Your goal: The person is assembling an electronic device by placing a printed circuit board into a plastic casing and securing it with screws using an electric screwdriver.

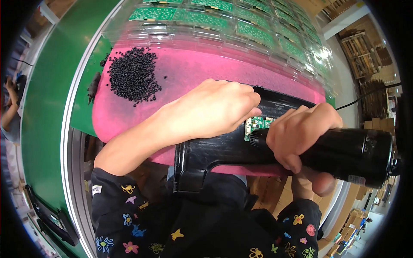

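Note:
A black plastic housing (232,148) lies across the front of the pink mat (185,64), with a small green circuit board (259,124) inside it. My left hand (226,103) is over the housing, its fingers curled at the board's upper left edge; what they pinch, if anything, is hidden. My right hand (297,133) wraps around a thick black electric screwdriver (352,150) held nearly level, its nose pointing left toward the board. The screwdriver's tip cannot be made out. A heap of small black screws (134,75) sits at the mat's left.
Clear plastic trays (211,28) full of green circuit boards stand along the mat's far side. Left of the mat runs a green work surface (45,116) with a metal rail; black parts (53,221) lie at its near end. Another person's arm (10,107) shows at far left.

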Demonstrator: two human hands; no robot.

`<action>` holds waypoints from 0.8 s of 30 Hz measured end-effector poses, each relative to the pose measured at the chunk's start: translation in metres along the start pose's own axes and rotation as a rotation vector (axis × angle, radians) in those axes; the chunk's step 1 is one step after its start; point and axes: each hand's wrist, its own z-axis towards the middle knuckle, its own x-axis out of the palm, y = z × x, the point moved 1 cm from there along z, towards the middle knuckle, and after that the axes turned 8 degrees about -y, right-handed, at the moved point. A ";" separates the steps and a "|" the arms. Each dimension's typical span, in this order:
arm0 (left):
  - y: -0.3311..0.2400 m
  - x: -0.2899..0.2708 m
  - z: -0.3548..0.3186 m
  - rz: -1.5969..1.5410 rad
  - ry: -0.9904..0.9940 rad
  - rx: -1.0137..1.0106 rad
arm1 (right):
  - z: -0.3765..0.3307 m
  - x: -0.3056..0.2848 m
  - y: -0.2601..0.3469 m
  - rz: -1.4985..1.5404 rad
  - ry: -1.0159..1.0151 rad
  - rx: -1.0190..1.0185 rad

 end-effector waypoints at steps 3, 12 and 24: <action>0.004 0.003 -0.003 -0.014 -0.025 0.007 | 0.004 -0.006 -0.011 0.062 0.099 -0.061; 0.006 0.002 0.000 -0.047 0.157 0.022 | -0.008 -0.008 -0.010 0.019 -0.101 -0.085; 0.001 0.013 0.013 -0.193 0.060 0.206 | -0.022 -0.037 0.002 0.188 -0.174 -0.567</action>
